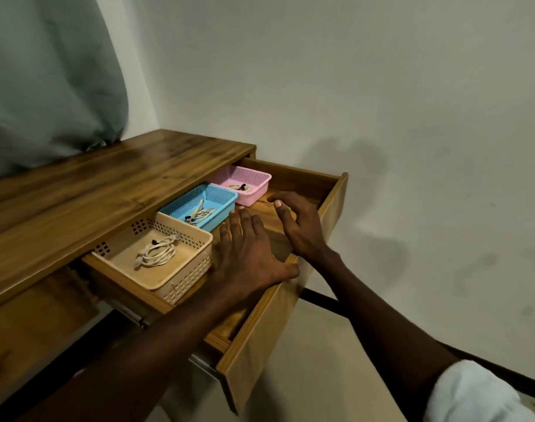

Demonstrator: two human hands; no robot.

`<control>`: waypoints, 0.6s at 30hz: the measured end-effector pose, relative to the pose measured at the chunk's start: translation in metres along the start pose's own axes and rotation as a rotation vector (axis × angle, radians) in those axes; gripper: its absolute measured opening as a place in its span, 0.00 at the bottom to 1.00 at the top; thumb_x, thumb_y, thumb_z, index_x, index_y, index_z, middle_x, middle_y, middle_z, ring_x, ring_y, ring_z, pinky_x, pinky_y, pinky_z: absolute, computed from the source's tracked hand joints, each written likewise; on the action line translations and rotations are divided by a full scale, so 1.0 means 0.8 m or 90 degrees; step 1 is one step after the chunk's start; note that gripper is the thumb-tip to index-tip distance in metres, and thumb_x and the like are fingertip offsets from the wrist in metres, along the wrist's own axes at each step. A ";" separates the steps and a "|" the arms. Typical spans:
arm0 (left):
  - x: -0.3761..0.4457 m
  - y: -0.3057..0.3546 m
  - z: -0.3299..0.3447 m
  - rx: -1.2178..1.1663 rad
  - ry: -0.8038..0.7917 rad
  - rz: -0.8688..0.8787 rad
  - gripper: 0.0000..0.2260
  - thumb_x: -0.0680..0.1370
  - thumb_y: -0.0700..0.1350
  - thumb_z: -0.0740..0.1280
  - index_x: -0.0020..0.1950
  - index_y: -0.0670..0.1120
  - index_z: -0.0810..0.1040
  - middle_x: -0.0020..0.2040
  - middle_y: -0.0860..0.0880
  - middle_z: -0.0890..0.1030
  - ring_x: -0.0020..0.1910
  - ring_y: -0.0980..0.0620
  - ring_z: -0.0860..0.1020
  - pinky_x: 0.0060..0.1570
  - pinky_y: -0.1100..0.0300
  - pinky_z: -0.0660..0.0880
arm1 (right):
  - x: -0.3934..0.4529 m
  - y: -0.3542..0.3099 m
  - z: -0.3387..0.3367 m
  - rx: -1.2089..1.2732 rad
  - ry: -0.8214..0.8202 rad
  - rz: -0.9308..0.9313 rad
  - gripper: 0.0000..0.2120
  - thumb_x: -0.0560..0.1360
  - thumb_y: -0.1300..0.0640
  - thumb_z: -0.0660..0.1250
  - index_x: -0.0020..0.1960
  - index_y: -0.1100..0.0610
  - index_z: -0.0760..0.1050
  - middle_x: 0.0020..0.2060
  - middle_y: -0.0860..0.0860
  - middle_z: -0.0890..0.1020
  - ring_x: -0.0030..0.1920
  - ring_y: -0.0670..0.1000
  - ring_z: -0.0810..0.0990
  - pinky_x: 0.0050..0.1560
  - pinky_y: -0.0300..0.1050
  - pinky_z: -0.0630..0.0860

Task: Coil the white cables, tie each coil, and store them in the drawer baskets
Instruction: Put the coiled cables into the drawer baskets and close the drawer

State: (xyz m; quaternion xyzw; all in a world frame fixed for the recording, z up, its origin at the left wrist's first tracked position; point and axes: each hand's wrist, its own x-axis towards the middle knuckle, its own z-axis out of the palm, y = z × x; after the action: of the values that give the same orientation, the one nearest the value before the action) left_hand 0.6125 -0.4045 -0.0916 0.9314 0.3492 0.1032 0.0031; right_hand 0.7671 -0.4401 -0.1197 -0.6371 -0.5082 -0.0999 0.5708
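A drawer (330, 205) is seen pulled out from under the front edge of the wooden bench (92, 190). Three baskets are lined up along the drawer's inner side, next to the bench edge: a beige basket (184, 269) nearest the drawer's left end, a blue basket (220, 208) touching it, and a pink basket (257, 190) just beside the blue one, with bare drawer floor left between it and the right end wall. One tied white coil is laid in each: a coil (156, 254) in the beige, a second coil (200, 213) in the blue, a third coil (240, 187) in the pink. A bare strip of drawer floor is left between the baskets and the drawer front. Over that strip the left hand (251, 254) is spread flat with straight fingers, its thumb laid on the drawer front's top edge, nothing grasped. The right hand (296, 223) is held just beside it, fingers loosely bent, empty. A grey curtain (47, 80) hangs at the bench's far left corner.
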 end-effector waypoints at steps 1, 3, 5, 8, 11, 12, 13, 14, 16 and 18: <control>0.004 -0.011 -0.002 0.007 0.002 -0.009 0.64 0.61 0.81 0.62 0.83 0.44 0.42 0.84 0.40 0.41 0.82 0.39 0.39 0.79 0.40 0.44 | 0.005 0.000 0.012 -0.010 0.003 0.001 0.14 0.84 0.51 0.62 0.62 0.55 0.83 0.59 0.48 0.85 0.59 0.44 0.81 0.58 0.40 0.77; 0.013 -0.034 -0.006 0.022 0.002 -0.031 0.64 0.61 0.82 0.62 0.83 0.44 0.42 0.84 0.40 0.42 0.82 0.39 0.39 0.79 0.40 0.43 | 0.017 0.000 0.039 -0.029 0.010 0.003 0.16 0.84 0.49 0.61 0.63 0.54 0.83 0.60 0.48 0.85 0.60 0.45 0.80 0.59 0.39 0.76; 0.022 -0.061 -0.009 0.040 0.004 -0.056 0.65 0.61 0.83 0.61 0.83 0.43 0.42 0.84 0.39 0.42 0.82 0.39 0.40 0.78 0.40 0.42 | 0.031 0.002 0.069 -0.045 0.010 -0.005 0.17 0.85 0.48 0.60 0.64 0.53 0.82 0.61 0.48 0.84 0.61 0.46 0.79 0.61 0.44 0.77; 0.039 -0.101 -0.011 0.053 0.013 -0.081 0.66 0.60 0.84 0.59 0.83 0.41 0.44 0.83 0.38 0.42 0.82 0.39 0.40 0.78 0.40 0.41 | 0.051 0.002 0.113 -0.050 0.008 -0.021 0.16 0.86 0.50 0.60 0.66 0.53 0.80 0.64 0.49 0.82 0.66 0.47 0.78 0.65 0.51 0.76; 0.056 -0.142 -0.018 0.081 0.020 -0.116 0.67 0.59 0.84 0.58 0.82 0.40 0.44 0.83 0.36 0.41 0.82 0.38 0.38 0.77 0.39 0.39 | 0.079 -0.004 0.159 -0.039 0.004 -0.071 0.15 0.86 0.53 0.61 0.69 0.54 0.79 0.68 0.50 0.80 0.69 0.48 0.75 0.69 0.48 0.73; 0.062 -0.156 -0.021 0.092 0.023 -0.127 0.67 0.59 0.84 0.58 0.82 0.39 0.44 0.83 0.36 0.41 0.82 0.38 0.38 0.77 0.39 0.39 | 0.087 -0.005 0.174 -0.043 -0.005 -0.089 0.16 0.85 0.54 0.61 0.70 0.54 0.78 0.69 0.50 0.78 0.71 0.49 0.74 0.69 0.48 0.72; 0.069 -0.172 -0.025 0.101 0.027 -0.140 0.67 0.59 0.83 0.58 0.82 0.39 0.45 0.83 0.36 0.41 0.82 0.38 0.39 0.77 0.38 0.39 | 0.097 -0.006 0.191 -0.048 -0.024 -0.105 0.17 0.85 0.53 0.61 0.71 0.54 0.77 0.71 0.50 0.77 0.73 0.50 0.72 0.71 0.50 0.71; 0.075 -0.185 -0.028 0.108 0.031 -0.151 0.67 0.59 0.83 0.59 0.83 0.39 0.45 0.83 0.35 0.41 0.82 0.37 0.39 0.77 0.38 0.40 | 0.106 -0.006 0.205 -0.057 -0.058 -0.119 0.18 0.85 0.50 0.60 0.73 0.53 0.75 0.74 0.49 0.75 0.75 0.51 0.70 0.72 0.54 0.70; 0.087 -0.215 -0.032 0.116 0.034 -0.174 0.67 0.60 0.83 0.59 0.83 0.39 0.45 0.82 0.35 0.41 0.82 0.36 0.39 0.77 0.37 0.40 | 0.123 -0.007 0.230 -0.073 -0.159 -0.148 0.22 0.84 0.45 0.60 0.76 0.50 0.71 0.78 0.47 0.69 0.79 0.52 0.64 0.75 0.61 0.66; 0.098 -0.242 -0.034 0.124 0.024 -0.194 0.66 0.61 0.82 0.59 0.83 0.38 0.46 0.82 0.34 0.42 0.82 0.36 0.40 0.77 0.37 0.39 | 0.139 -0.006 0.244 -0.089 -0.300 -0.166 0.27 0.83 0.41 0.60 0.80 0.46 0.64 0.82 0.45 0.60 0.83 0.51 0.54 0.78 0.62 0.55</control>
State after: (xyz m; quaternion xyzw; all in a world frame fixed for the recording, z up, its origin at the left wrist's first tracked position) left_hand 0.5388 -0.2087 -0.0649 0.8614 0.4946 0.0846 -0.0783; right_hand 0.7263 -0.2197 -0.1023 -0.6094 -0.6968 -0.0564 0.3741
